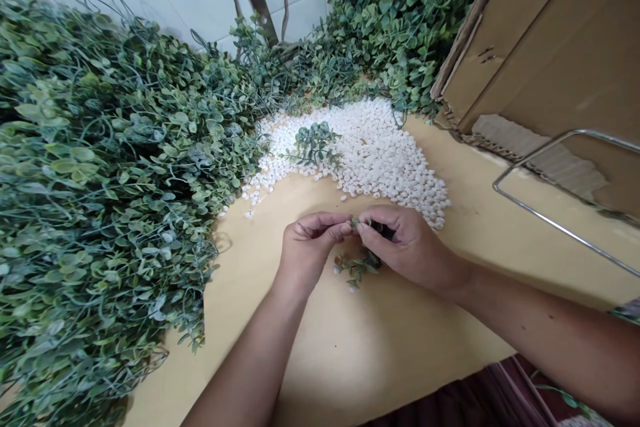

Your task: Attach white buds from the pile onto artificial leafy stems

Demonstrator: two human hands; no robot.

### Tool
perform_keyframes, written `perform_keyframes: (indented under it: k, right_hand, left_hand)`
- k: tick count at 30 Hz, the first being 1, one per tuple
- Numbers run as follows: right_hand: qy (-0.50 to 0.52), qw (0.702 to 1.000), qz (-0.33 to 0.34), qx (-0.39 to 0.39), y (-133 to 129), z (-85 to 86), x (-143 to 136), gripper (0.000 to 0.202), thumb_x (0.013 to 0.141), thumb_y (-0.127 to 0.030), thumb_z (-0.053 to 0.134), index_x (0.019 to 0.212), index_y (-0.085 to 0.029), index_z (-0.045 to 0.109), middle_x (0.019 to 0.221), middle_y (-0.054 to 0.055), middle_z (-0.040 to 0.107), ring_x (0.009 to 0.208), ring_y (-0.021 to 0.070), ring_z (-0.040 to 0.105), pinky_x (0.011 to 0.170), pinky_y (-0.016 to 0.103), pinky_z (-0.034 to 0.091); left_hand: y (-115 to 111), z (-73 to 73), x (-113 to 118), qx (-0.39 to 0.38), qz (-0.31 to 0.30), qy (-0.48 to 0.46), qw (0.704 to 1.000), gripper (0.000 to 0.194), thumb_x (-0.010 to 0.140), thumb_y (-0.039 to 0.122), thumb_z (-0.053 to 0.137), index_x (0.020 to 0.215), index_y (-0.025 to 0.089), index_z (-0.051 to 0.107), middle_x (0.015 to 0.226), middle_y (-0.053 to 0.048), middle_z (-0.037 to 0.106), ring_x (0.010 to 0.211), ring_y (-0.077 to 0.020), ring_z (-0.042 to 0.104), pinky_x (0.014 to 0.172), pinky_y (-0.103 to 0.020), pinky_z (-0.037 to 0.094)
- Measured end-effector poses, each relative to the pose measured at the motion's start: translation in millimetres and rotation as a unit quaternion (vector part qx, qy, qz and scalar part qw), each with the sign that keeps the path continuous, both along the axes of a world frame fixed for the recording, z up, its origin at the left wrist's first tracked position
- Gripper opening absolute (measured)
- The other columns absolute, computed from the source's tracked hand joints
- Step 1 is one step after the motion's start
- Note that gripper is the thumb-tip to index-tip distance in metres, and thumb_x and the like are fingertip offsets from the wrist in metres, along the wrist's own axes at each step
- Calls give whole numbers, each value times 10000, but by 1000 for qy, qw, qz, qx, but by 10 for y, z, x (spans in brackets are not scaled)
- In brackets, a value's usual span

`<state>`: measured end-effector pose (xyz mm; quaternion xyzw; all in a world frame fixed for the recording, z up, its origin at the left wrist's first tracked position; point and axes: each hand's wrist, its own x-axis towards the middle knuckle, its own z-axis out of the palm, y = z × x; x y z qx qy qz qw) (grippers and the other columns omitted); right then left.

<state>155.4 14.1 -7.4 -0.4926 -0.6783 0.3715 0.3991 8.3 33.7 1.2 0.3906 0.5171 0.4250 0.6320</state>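
My left hand [313, 243] and my right hand [407, 247] meet over the table, thumbs and fingertips pinched together. Between them is a small green leafy sprig [357, 267], apparently artificial, whose leaves hang below my right hand. Only a bit of green shows where the fingertips meet; the rest of that spot is covered by my fingers. Just beyond my hands spreads a heap of small white plastic pieces [375, 153]. Another leafy sprig [315, 143] lies on top of that heap.
A large mass of artificial greenery [100, 180] covers the left side, with more greenery [410, 20] piled at the back. At right stand an opened cardboard box [550, 47] and a bent metal wire frame [560, 217]. A tan tabletop [330, 360] lies under my forearms.
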Motion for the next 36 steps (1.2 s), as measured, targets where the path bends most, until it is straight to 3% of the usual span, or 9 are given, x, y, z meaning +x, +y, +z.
perform_keyframes:
  k: [4,23,36]
  right_hand:
    - [14,1000,4,-22,11,-5,8,234,825,-200,441,593,-174,463,549,-30,410,536,93,392,483,215,320]
    - [6,999,-18,-31,25,-32,-24,234,805,-214,427,578,-172,465,534,-21,432,515,96,398,463,223,308]
    - [-17,998,4,-58,94,22,-18,247,818,-225,410,579,-177,451,547,-18,445,531,107,432,485,233,321]
  left_hand:
    - [17,10,-20,-4,-23,-10,1000,130,532,190,794,645,170,734,576,-6,697,538,-86,590,603,-206,497]
    - [25,6,79,-9,6,18,1000,65,559,101,728,586,157,709,535,11,668,509,-86,574,563,-205,478]
    - [31,-32,81,5,-17,20,1000,124,527,193,775,609,142,697,543,2,659,522,-104,577,563,-228,483]
